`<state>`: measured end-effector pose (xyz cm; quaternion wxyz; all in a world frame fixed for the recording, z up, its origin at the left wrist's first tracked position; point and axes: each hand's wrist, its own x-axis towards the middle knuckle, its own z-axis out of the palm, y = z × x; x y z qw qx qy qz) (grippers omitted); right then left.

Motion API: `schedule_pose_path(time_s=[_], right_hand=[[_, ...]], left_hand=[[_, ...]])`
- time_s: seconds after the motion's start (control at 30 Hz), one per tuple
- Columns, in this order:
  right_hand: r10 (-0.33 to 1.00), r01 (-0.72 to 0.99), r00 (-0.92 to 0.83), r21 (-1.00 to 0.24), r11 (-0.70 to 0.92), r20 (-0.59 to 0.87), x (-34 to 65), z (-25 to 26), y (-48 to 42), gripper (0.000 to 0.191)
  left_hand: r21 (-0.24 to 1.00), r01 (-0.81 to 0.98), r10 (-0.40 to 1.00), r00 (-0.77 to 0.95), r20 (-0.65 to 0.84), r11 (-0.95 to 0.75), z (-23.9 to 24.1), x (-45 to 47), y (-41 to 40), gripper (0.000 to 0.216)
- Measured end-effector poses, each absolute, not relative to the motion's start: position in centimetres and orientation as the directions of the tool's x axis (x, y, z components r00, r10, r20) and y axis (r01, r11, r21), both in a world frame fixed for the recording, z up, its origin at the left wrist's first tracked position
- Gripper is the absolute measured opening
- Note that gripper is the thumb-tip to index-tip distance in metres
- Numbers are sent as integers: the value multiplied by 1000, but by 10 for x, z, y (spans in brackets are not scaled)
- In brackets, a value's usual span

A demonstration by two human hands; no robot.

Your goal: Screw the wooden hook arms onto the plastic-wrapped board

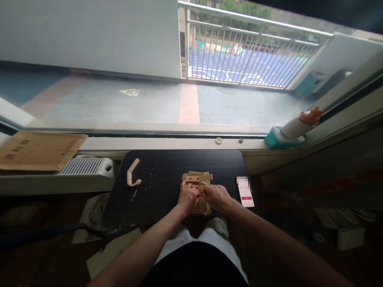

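Directly ahead of both hands, the wooden hook bar (197, 177) lies crosswise on the worktop (161, 175), left hand (188, 197) and right hand (216, 196) equally near, fingers pinched at its lower edge.

Bright daylight through the window (191, 99), dim foreground, bowed wide-angle edges, slight overall softness.

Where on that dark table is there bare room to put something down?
Bare stretch of black table between the wooden hook and the wooden piece. Crowded at the right: both hands, left hand and right hand, with the white card at the edge.
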<state>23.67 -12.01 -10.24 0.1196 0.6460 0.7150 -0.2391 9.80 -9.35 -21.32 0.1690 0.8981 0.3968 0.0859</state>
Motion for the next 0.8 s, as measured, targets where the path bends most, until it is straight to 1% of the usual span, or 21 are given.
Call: schedule_pose_path(time_s=[0.07,0.1,0.17,0.23,0.33,0.43,0.53,0.6,0.63,0.7,0.8], right_hand=[[870,987,-92,-158,16,-484,237,-102,-120,32],[871,987,-106,-159,33,-480,238,-101,-120,31],[865,976,-192,-182,119,-464,240,-96,-119,27],[844,954,-288,-212,211,-452,241,-92,-118,27],[831,939,-335,-225,259,-444,241,-93,-118,30],[854,960,-265,-210,187,-448,241,-101,-121,28],[864,987,-125,-148,59,-488,240,-106,-123,32],[861,993,-81,-114,27,-502,240,-104,-123,34],[863,992,-98,-118,45,-495,239,-102,-123,32],[865,978,-194,-156,136,-463,237,-97,-122,26],[840,947,-317,-191,258,-441,233,-93,-120,27]], left_hand=[[371,686,744,668,17,-625,-213,98,-94,15],[372,688,746,666,16,-623,-213,98,-94,15],[372,692,748,663,13,-619,-214,98,-94,14],[365,696,751,660,12,-618,-216,98,-94,14],[355,697,749,662,16,-624,-218,98,-94,14],[364,693,748,664,14,-622,-218,98,-94,14],[377,695,753,658,8,-612,-216,99,-93,14],[380,694,752,660,5,-611,-215,99,-93,14],[381,693,750,661,4,-613,-215,99,-93,14],[379,694,752,659,6,-612,-215,99,-93,14],[372,700,756,654,10,-610,-215,99,-94,15]])
